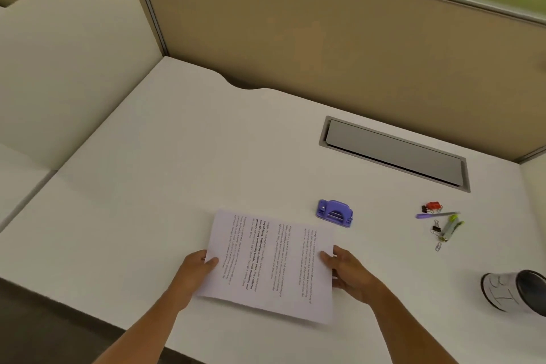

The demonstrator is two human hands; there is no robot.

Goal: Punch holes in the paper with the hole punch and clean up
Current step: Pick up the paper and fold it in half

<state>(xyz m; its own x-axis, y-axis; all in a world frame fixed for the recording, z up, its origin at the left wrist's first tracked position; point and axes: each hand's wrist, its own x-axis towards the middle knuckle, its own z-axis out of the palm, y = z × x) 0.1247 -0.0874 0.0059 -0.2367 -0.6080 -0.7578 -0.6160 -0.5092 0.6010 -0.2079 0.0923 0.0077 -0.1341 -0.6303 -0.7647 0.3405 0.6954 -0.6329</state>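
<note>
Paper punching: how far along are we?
Done: nothing yet that shows; no holes can be made out in the paper. In hand: the left hand and right hand grip the sheet by its two side edges, its far edge near the purple punch. Left: slide the edge into the punch, press, then clean up. The punch sits untouched on the desk.

White desk [183, 156] enclosed by tan partition walls [295, 23].

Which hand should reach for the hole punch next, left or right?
Probably the right hand. The hole punch sits just beyond the paper's far right corner, nearer that hand. The left hand pinches the opposite edge and could keep the sheet steady.
</note>
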